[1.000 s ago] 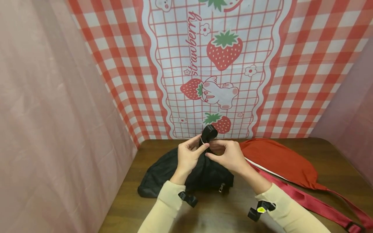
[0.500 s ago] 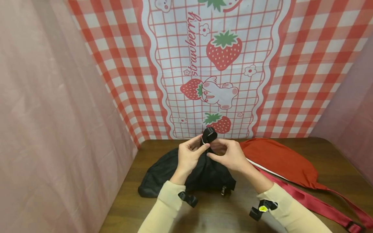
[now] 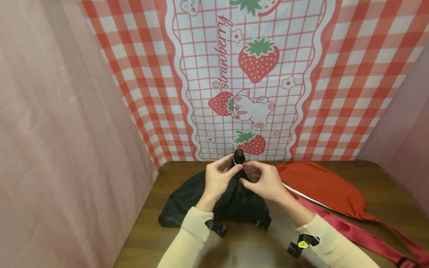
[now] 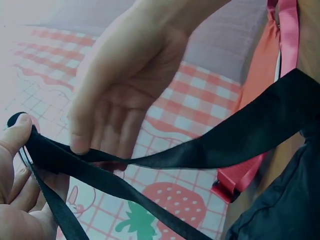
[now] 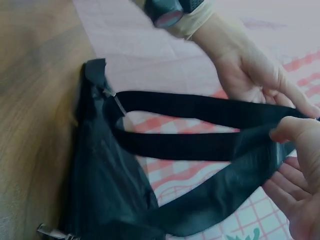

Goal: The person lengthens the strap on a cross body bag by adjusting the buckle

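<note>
Red-and-white gingham cloth printed with strawberries (image 3: 134, 56) hangs behind a dark brown wooden table (image 3: 241, 245), with a pale pink curtain (image 3: 67, 130) on the left. Slumped on the tabletop is a crescent-shaped black fabric bag (image 3: 184, 201), and from it a flat black webbing strap (image 4: 215, 150) rises in folded lengths to the two hands above. Left hand (image 3: 216, 180): thumb and fingers closed together, pinching the strap just below the small loop at its top (something slim and pale shows there, too small to name). Right hand (image 3: 268, 182): more loosely curved, thumb and fingers meeting on the strap, with a wide gap between them and the palm.

Beside the black bag lies a rounded red fabric bag (image 3: 321, 186), its shiny crimson strap (image 3: 355, 232) trailing toward the table's right edge.

Judging by its creases, the black bag is light, soft and hardly fragile; its body probably sags wherever it is unsupported. The webbing looks thin, bendy and somewhat slippery, so a flat pinch across its full width, near the doubled part, should hold best.
</note>
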A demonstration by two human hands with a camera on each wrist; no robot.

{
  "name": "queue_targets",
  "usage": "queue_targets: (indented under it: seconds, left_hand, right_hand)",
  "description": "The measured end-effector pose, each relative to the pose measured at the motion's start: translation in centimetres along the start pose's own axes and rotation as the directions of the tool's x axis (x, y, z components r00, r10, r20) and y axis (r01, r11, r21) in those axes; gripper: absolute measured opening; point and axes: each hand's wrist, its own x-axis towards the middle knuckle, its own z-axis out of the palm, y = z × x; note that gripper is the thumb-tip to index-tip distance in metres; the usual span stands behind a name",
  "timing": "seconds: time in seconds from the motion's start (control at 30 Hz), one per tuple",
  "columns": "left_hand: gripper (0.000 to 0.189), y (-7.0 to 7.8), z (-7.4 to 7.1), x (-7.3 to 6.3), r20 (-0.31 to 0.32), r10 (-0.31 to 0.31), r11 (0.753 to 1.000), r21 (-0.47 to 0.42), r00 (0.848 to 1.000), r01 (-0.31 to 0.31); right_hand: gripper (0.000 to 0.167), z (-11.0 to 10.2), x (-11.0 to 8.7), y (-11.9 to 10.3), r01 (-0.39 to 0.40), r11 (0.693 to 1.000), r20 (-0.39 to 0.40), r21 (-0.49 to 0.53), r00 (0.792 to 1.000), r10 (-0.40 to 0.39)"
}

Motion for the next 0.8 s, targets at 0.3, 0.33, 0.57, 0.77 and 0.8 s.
queue_targets:
  seconds: [0.3, 0.33, 0.57, 0.77, 0.8]
  left_hand:
    - [0.047, 0.25, -0.45, -0.14, 0.002, 0.026, 1.0, -0.005, 1.0, -0.026]
    - [0.046, 0.24, -0.52, -0.15, -0.001, 0.026, 1.0, -0.007, 1.0, -0.026]
    - [0.046, 0.2, -0.34, -0.3, 0.009, 0.008, 1.0, -0.009, 1.0, -0.008]
    - [0.045, 0.19, -0.41, -0.3, 0.009, 0.027, 1.0, 0.003, 1.0, -0.027]
    - [0.045, 0.17, -0.49, -0.27, 0.006, 0.034, 0.999, 0.003, 0.999, -0.034]
  right_hand:
    - [0.039, 0.22, -0.56, 0.35, -0.02, 0.998, 0.026, -0.059, 0.999, 0.021]
    - [0.039, 0.23, -0.62, 0.44, -0.019, 0.998, 0.033, -0.066, 0.999, 0.021]
    - [0.041, 0.6, 0.0, -0.11, 0.0, 0.998, -0.02, 0.064, 1.0, 0.001]
    - [0.04, 0.64, 0.12, -0.33, -0.027, 0.994, -0.019, 0.108, 0.999, 0.03]
    - [0.04, 0.61, 0.07, -0.23, -0.031, 0.994, -0.005, 0.104, 0.999, 0.032]
